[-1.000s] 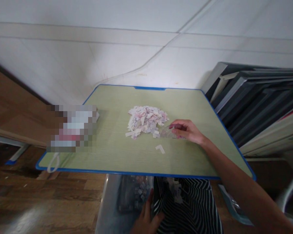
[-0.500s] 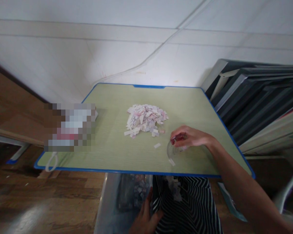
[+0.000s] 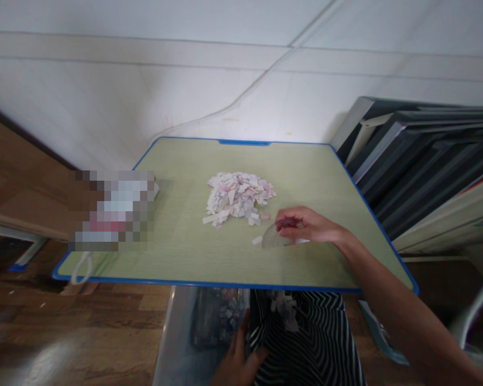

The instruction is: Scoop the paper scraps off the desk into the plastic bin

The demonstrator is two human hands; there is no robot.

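I see the green, blue-edged bench point(image 3: 177, 177) as the largest thing. Below its near edge I make out a translucent container point(image 3: 171, 348), and beside it striped black-and-white fabric point(image 3: 314, 343). The heap of paper scraps point(image 3: 239, 197) lies mid-bench. My left hand point(image 3: 239, 359) rests where container and fabric meet; I cannot tell whether its grip has anything. My right hand point(image 3: 304, 224), nearer and right of the heap, has its grip grasping a clear curved plastic piece point(image 3: 271, 239). A pale slip point(image 3: 257, 240) lies just beside that.
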